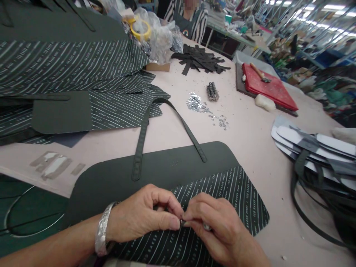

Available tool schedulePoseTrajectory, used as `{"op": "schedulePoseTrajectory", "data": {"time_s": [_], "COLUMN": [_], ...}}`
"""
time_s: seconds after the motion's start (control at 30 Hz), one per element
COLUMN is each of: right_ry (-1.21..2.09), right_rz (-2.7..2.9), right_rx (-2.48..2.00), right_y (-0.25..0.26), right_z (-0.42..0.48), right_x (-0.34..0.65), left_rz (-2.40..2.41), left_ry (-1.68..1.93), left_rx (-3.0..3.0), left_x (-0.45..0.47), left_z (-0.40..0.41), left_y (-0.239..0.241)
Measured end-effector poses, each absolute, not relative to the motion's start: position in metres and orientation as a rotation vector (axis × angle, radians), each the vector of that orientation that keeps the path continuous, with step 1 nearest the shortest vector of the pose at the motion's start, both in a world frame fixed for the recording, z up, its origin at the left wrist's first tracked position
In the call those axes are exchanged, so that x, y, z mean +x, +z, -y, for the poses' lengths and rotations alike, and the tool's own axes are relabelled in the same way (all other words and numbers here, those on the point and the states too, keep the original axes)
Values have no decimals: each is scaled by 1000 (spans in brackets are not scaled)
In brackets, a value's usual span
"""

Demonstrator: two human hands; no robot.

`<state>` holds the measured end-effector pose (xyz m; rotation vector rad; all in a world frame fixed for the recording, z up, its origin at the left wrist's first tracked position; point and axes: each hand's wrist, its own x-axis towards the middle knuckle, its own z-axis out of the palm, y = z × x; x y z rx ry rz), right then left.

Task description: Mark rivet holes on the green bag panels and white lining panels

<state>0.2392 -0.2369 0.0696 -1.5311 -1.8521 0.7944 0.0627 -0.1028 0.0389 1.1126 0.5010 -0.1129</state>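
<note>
A dark bag panel (164,167), part plain and part printed with white lettering and stripes, lies in front of me. A long strap handle (144,137) arches up from its plain part. My left hand (144,215), with a silver bracelet on the wrist, pinches thumb and forefinger together above the printed part. My right hand (215,224) meets it there, fingertips touching, also in a pinch. Something tiny and dark between the fingertips is too small to name. A shiny round metal piece (206,226) shows among the curled fingers of my right hand.
Loose metal washers (196,102) and a cluster of metal parts (212,92) lie beyond the panel. Dark strips (198,58) are heaped farther back. A hammer (260,72) rests on a red board (268,87). Stacked panels (116,111) fill the left; strapped pieces (317,148) the right. A person (187,20) is opposite.
</note>
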Motion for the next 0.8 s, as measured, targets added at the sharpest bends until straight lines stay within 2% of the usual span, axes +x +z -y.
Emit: {"op": "schedulePoseTrajectory", "data": {"time_s": [0.33,0.8], "right_ry": [766,770], "right_rz": [1824,1806], "right_rx": [-1538,-1379], "right_y": [73,62], "right_z": [240,242], "right_x": [232,232], "left_rz": [-525,-479], "left_ry": [-75,36], "left_rx": [812,864], "left_x": [61,56], "left_z": [119,128], "left_y": [26,22]}}
